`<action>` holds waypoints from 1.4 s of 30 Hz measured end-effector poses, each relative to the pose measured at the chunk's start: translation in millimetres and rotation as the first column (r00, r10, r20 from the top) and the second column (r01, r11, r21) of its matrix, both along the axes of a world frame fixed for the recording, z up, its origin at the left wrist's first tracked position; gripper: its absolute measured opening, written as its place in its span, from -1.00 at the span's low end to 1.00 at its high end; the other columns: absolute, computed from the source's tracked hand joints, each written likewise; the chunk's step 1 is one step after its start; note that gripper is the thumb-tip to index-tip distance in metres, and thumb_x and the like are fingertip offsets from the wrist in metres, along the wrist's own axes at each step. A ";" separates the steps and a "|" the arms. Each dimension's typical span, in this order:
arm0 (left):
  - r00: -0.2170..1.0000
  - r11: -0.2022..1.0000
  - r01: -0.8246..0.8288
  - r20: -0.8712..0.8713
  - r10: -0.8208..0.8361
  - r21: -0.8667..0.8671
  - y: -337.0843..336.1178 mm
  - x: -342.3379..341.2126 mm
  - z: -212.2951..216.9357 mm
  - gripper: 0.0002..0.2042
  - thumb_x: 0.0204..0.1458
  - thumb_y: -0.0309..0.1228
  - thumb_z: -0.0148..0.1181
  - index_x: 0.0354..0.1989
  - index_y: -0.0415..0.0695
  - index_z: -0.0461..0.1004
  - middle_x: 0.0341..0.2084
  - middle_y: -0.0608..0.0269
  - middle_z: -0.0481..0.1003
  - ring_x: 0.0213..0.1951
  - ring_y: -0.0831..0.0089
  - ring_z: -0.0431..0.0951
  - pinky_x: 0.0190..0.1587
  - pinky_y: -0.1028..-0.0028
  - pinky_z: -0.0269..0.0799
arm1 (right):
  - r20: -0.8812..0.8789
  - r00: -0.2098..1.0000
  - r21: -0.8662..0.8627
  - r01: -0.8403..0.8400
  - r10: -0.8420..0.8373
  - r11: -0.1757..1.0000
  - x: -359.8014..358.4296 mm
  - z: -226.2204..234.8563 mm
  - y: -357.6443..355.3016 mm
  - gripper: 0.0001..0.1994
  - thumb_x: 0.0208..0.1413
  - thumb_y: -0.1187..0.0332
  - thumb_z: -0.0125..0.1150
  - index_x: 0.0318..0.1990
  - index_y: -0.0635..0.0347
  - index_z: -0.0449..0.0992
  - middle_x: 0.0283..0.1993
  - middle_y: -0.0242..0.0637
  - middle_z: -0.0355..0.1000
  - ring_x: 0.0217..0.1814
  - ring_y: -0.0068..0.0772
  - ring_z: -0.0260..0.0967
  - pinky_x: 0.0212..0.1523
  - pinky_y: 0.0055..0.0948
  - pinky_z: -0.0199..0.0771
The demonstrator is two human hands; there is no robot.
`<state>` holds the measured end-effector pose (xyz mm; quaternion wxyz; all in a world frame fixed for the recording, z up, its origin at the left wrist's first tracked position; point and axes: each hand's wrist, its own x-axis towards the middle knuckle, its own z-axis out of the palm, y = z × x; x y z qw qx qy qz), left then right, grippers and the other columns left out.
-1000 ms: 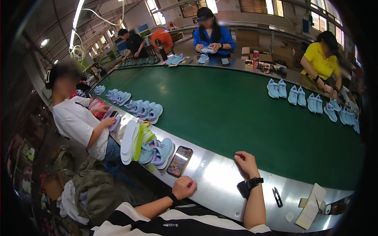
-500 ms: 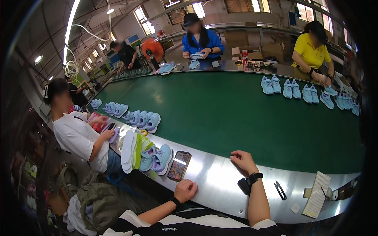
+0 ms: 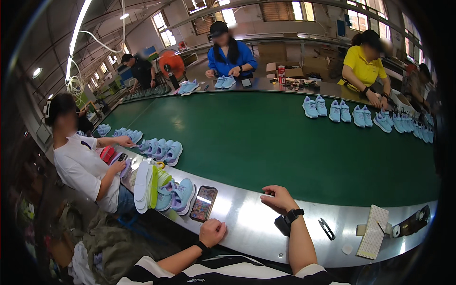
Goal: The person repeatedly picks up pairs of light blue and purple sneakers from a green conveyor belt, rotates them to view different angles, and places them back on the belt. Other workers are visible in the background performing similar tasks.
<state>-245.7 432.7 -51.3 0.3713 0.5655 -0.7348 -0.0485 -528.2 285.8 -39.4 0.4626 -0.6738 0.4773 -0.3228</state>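
Pale-blue and lilac sneakers (image 3: 183,195), dark-green belt (image 3: 237,137), silvery tabletop (image 3: 251,230), black-and-white striped shirt (image 3: 223,270)

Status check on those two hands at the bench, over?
Left hand loosely curled near phone. Right hand partly open at green belt's edge, no held item visible. Sneakers left of phone. Black snips right of right forearm.

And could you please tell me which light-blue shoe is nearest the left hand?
The light-blue shoe just left of the phone, on the metal tabletop. Its neighbour sits farther left, and the other shoes are farther from the left hand.
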 end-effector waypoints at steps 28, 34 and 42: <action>0.997 0.997 -0.080 -0.021 0.080 -0.010 -1.8 -1.1 -2.1 -0.74 -0.03 -0.47 0.23 -0.70 -0.17 0.34 -0.71 0.13 0.34 -0.59 0.15 0.40 -0.49 0.22 0.31 | 0.001 0.997 0.058 0.074 -0.074 0.996 1.0 -18.8 -7.2 -0.58 0.03 0.27 0.34 0.01 0.35 0.55 -0.25 -0.23 0.55 -0.22 -0.40 0.46 -0.13 -0.45 0.47; 0.996 0.997 -0.071 -0.053 0.069 -0.037 -1.3 1.2 -3.5 -0.75 -0.04 -0.47 0.24 -0.69 -0.18 0.34 -0.71 0.13 0.34 -0.60 0.15 0.39 -0.50 0.24 0.30 | 0.014 0.996 0.025 0.085 -0.085 0.996 4.3 -18.7 -8.6 -0.61 0.05 0.26 0.33 -0.01 0.34 0.55 -0.16 -0.23 0.52 -0.18 -0.40 0.44 -0.11 -0.44 0.47; 0.932 0.952 -0.026 -0.336 0.133 0.303 -86.8 31.5 69.3 -0.80 0.10 -0.34 0.28 -0.28 -0.25 0.54 -0.50 0.39 0.53 -0.41 0.67 0.45 -0.36 0.58 0.36 | 0.069 0.993 0.054 0.087 -0.091 0.995 5.0 -19.1 -5.9 -0.61 0.05 0.28 0.33 -0.01 0.36 0.55 -0.18 -0.25 0.51 -0.20 -0.42 0.41 -0.12 -0.45 0.46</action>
